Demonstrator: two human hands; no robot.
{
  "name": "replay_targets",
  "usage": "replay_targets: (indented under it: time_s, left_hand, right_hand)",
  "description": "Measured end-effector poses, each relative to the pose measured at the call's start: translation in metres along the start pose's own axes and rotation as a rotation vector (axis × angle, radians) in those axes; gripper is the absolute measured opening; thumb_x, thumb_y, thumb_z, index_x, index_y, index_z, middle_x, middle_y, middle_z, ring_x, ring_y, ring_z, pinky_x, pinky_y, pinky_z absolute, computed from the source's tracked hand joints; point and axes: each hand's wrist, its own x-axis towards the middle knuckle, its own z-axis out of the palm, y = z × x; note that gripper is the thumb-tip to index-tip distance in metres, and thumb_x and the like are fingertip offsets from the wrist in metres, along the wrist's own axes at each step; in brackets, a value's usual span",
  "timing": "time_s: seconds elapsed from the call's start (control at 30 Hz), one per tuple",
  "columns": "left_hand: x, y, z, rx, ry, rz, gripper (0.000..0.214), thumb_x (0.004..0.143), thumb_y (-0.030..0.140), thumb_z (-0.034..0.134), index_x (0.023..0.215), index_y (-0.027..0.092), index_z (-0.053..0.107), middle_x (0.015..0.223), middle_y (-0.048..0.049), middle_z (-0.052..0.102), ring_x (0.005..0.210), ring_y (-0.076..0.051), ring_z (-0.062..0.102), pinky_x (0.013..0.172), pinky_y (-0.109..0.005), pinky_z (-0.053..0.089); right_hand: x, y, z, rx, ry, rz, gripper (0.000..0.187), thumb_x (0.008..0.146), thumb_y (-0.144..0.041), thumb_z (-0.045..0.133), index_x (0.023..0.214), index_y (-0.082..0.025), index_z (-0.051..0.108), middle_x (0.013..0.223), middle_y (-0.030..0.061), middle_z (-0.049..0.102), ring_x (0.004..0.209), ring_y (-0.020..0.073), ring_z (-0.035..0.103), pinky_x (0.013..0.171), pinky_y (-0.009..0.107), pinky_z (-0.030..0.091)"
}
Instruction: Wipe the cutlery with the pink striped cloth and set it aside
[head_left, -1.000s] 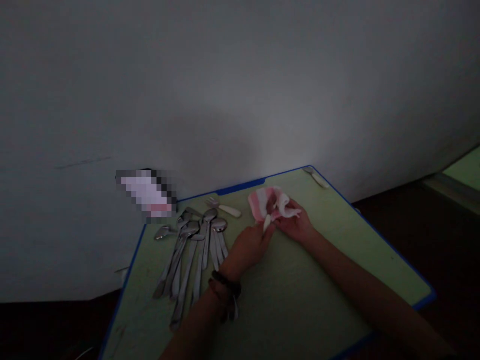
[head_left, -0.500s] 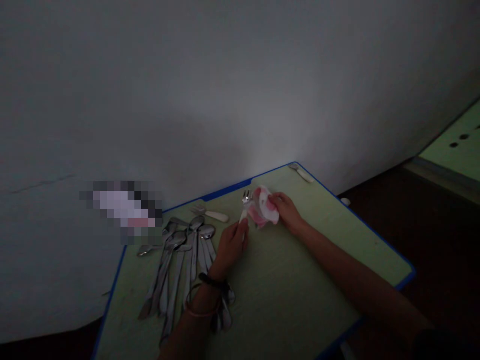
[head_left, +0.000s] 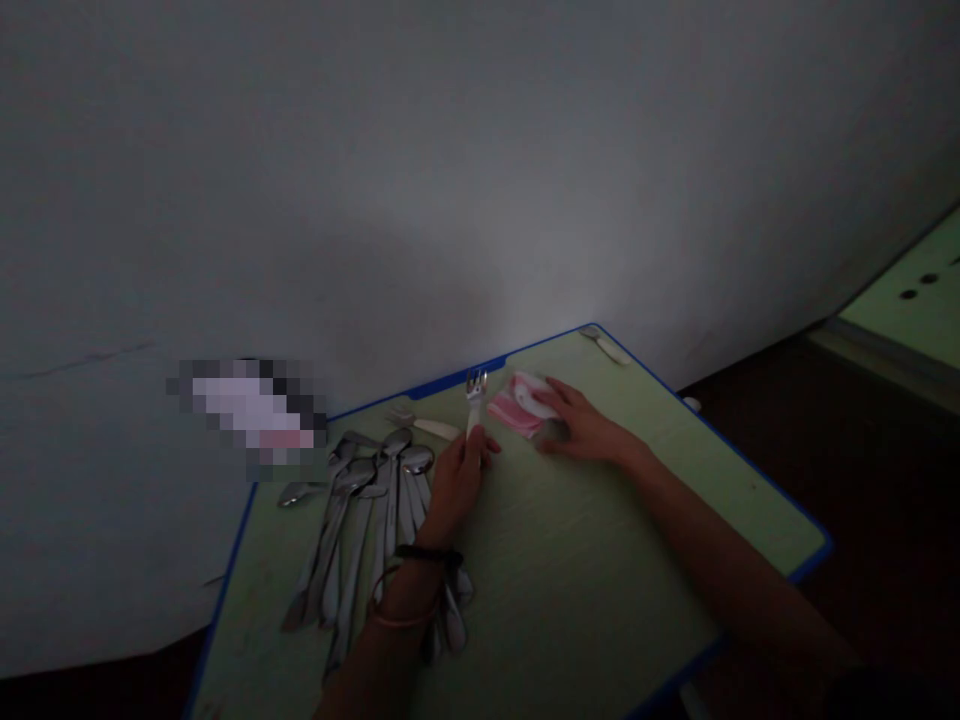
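My left hand (head_left: 457,478) is closed round the white handle of a small fork (head_left: 475,396), its tines pointing up and away. My right hand (head_left: 581,425) rests on a pink and white cloth (head_left: 517,408) lying on the green table (head_left: 600,560), fingers laid over it. Fork and cloth are apart. Left of my left hand lies a pile of several metal spoons (head_left: 360,510). Another white-handled fork (head_left: 424,424) lies beyond the spoons.
The table has a blue rim and stands against a grey wall. One more white-handled piece of cutlery (head_left: 606,347) lies at the far right corner. A second green surface (head_left: 911,295) shows at the right edge. The room is dim.
The fork was inside the cloth between both hands. Now my left hand has drawn it out to the left, and my right hand has lowered the cloth onto the table.
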Motion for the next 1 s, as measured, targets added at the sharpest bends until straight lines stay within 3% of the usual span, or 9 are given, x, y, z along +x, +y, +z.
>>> replay_targets:
  time_s: [0.07,0.17,0.3,0.47,0.57,0.7,0.83,1.0]
  left_hand:
    - [0.000,-0.001,0.000,-0.021,-0.032,0.012,0.046,0.089,0.051,0.030,0.076,0.017,0.058,0.060,0.0019,0.051,0.048,-0.011,0.045,0.047,-0.021,0.034]
    - [0.000,-0.002,-0.001,0.002,-0.023,0.050,0.045,0.090,0.049,0.030,0.072,0.017,0.056,0.054,0.0030,0.047,0.049,-0.012,0.045,0.048,-0.022,0.034]
    - [0.000,-0.004,-0.003,0.090,0.047,0.103,0.044,0.090,0.047,0.031,0.067,0.018,0.053,0.057,0.0021,0.049,0.055,-0.012,0.047,0.052,-0.022,0.034]
    - [0.001,-0.004,-0.003,0.152,0.092,0.099,0.045,0.090,0.047,0.029,0.073,0.017,0.057,0.061,0.0014,0.051,0.059,-0.014,0.049,0.054,-0.023,0.035]
    - [0.002,-0.004,-0.003,0.154,0.090,0.076,0.043,0.090,0.047,0.030,0.086,0.018,0.061,0.066,0.0005,0.054,0.064,-0.015,0.053,0.058,-0.024,0.038]
    - [0.003,-0.007,-0.002,0.092,0.033,0.111,0.043,0.090,0.046,0.030,0.079,0.017,0.060,0.080,-0.0034,0.064,0.076,-0.017,0.058,0.070,-0.026,0.042]
    - [0.005,-0.011,0.000,0.082,0.053,0.095,0.045,0.090,0.048,0.030,0.066,0.017,0.054,0.083,-0.0056,0.067,0.078,-0.018,0.060,0.075,-0.029,0.043]
    - [0.006,-0.014,0.001,0.049,0.065,0.102,0.044,0.089,0.048,0.031,0.074,0.016,0.058,0.086,-0.0061,0.067,0.076,-0.018,0.061,0.075,-0.030,0.044]
  right_hand:
    - [0.001,0.001,-0.002,-0.068,0.011,0.004,0.050,0.072,-0.031,0.064,0.120,-0.023,0.054,0.133,0.0126,0.045,0.123,0.0275,0.039,0.102,0.045,0.027]
    - [0.007,0.000,-0.007,-0.105,0.042,0.050,0.021,0.082,-0.025,0.049,0.096,-0.019,0.063,0.096,0.0094,0.063,0.090,0.0218,0.056,0.084,0.037,0.039]
    - [0.011,0.001,-0.010,-0.030,0.100,0.163,0.020,0.083,-0.032,0.045,0.077,-0.019,0.058,0.069,0.0014,0.058,0.063,0.0157,0.051,0.061,0.027,0.038]
    - [0.009,0.000,-0.001,-0.065,0.225,0.167,0.015,0.083,-0.028,0.044,0.086,-0.018,0.055,0.074,0.0034,0.057,0.067,0.0170,0.050,0.064,0.029,0.038]
    - [0.008,-0.010,0.006,-0.095,0.233,0.039,0.022,0.082,-0.022,0.044,0.100,-0.019,0.056,0.094,0.0096,0.058,0.087,0.0216,0.052,0.080,0.035,0.041]
    - [0.006,-0.023,0.015,-0.063,0.089,-0.135,0.036,0.078,-0.012,0.046,0.112,-0.023,0.056,0.118,0.0094,0.054,0.112,0.0228,0.046,0.098,0.041,0.034]
    - [0.006,-0.027,0.018,-0.051,-0.104,-0.220,0.035,0.075,-0.009,0.049,0.106,-0.022,0.060,0.122,0.0076,0.056,0.116,0.0225,0.047,0.099,0.042,0.033]
    - [0.005,-0.029,0.013,0.002,-0.169,-0.242,0.032,0.076,-0.013,0.051,0.106,-0.021,0.061,0.121,0.0077,0.058,0.114,0.0231,0.050,0.098,0.041,0.035]
